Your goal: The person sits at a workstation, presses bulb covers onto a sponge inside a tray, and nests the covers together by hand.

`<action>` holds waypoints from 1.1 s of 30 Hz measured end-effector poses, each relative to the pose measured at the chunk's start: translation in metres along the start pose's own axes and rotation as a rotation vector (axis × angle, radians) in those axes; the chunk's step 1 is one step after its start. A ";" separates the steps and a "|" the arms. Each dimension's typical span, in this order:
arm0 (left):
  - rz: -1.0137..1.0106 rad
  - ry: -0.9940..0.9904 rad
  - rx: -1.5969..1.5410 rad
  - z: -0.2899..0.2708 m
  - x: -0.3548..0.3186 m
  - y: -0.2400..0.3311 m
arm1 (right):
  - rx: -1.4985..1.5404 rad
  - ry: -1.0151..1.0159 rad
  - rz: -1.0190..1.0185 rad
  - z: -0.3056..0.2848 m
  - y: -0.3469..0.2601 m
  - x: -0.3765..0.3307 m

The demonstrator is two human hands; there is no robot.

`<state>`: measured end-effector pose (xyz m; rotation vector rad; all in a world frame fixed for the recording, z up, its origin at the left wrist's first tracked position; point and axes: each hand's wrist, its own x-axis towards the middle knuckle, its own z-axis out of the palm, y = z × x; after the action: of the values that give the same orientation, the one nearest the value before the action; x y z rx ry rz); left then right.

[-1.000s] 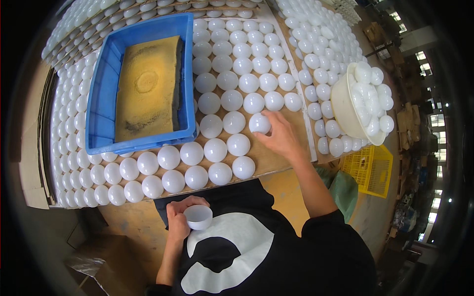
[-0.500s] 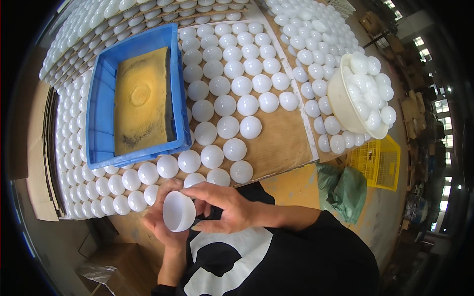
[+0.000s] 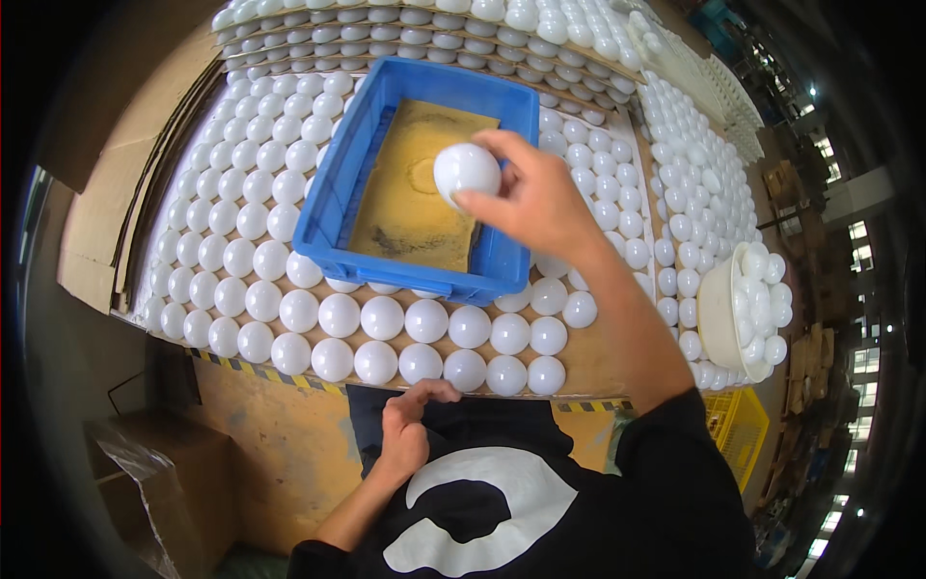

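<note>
My right hand (image 3: 526,193) reaches over the blue plastic bin (image 3: 386,261), gripping a glossy white dome-shaped lamp cover (image 3: 467,176) between thumb and fingers. The cover's rounded side faces up; its rim is hidden. Beneath it lies a yellow foam block (image 3: 410,217) with dark smudges and a faint round imprint, partly covered by the cover and hand. Whether the cover touches the foam I cannot tell. In front of my body, below the table's near edge, is my left hand (image 3: 410,425), with fingers loosely stretched to the right and nothing visible in it.
Rows of white covers (image 3: 338,316) surround the bin on a cardboard-topped table (image 3: 603,362). Stacked layers of covers (image 3: 386,39) stand behind. At right, a cream tub (image 3: 719,314) is heaped with covers, above a yellow crate (image 3: 738,434). A cardboard box (image 3: 174,482) sits lower left.
The lamp cover, held near my body between both hands, is now over the bin in my right hand alone. My left hand has let go. The view has shifted leftward.
</note>
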<state>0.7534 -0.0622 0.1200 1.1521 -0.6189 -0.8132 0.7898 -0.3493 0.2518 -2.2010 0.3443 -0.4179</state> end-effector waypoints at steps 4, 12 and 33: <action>-0.041 0.166 -0.007 -0.030 -0.034 -0.014 | -0.416 -0.173 -0.057 0.025 0.030 0.071; -0.117 0.440 0.028 -0.052 -0.082 -0.027 | -0.683 -0.324 -0.145 0.056 0.072 0.090; -0.162 0.124 0.104 -0.012 -0.034 -0.038 | 0.278 0.330 0.193 -0.103 0.090 -0.138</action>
<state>0.7340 -0.0349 0.0794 1.3504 -0.4739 -0.8470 0.6136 -0.4233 0.2164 -1.8078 0.6312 -0.6810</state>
